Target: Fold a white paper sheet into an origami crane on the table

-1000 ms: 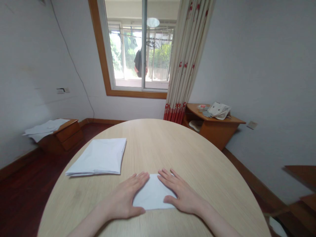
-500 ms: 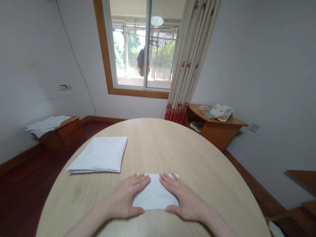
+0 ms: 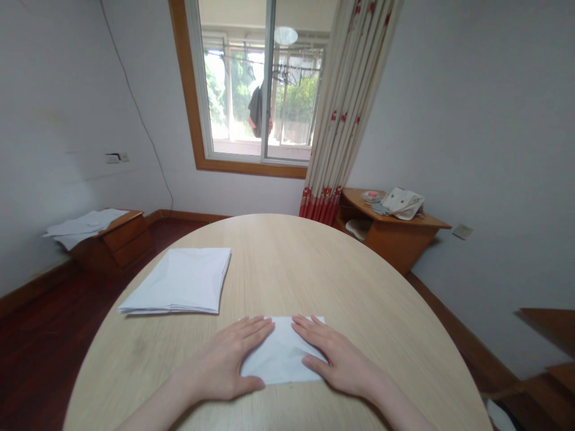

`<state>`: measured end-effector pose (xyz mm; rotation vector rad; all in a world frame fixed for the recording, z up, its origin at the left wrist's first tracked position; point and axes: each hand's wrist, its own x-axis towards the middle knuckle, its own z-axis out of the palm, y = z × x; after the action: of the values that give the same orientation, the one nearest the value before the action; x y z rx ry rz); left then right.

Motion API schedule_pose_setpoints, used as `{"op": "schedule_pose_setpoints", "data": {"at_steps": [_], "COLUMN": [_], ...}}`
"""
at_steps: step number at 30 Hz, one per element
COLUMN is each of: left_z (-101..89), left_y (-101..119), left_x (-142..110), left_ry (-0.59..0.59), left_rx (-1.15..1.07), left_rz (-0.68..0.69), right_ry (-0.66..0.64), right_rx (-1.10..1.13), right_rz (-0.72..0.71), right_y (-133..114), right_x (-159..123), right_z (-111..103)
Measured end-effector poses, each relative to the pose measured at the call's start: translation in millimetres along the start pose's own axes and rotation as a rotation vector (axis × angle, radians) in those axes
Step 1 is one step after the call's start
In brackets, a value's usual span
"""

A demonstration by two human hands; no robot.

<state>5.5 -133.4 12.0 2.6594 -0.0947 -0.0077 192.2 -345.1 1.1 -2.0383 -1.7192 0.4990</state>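
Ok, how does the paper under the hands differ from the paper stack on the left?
The stack looks larger than the small paper. Several layered edges show on the stack; none can be made out on the small paper. The left hand and right hand rest on the small paper; neither touches the stack. Both are white and lie on the table.

Left hand [image 3: 230, 361] and right hand [image 3: 338, 357] rest palm-down — apparently flat.
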Motion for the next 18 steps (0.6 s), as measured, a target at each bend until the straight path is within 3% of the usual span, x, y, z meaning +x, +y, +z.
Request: {"op": "schedule_pose_setpoints", "data": {"at_steps": [18], "left_z": [-0.4], "left_y": [2.8], "left_x": [-3.9], "left_ry": [0.213], "left_rx": [0.027], "left_rz": [0.180], "right_ry": [0.063], "right_rx": [0.018], "right_rz": [-0.033], "right_y": [2.4], "right_x": [-8.4], "right_z": [-7.1]}}
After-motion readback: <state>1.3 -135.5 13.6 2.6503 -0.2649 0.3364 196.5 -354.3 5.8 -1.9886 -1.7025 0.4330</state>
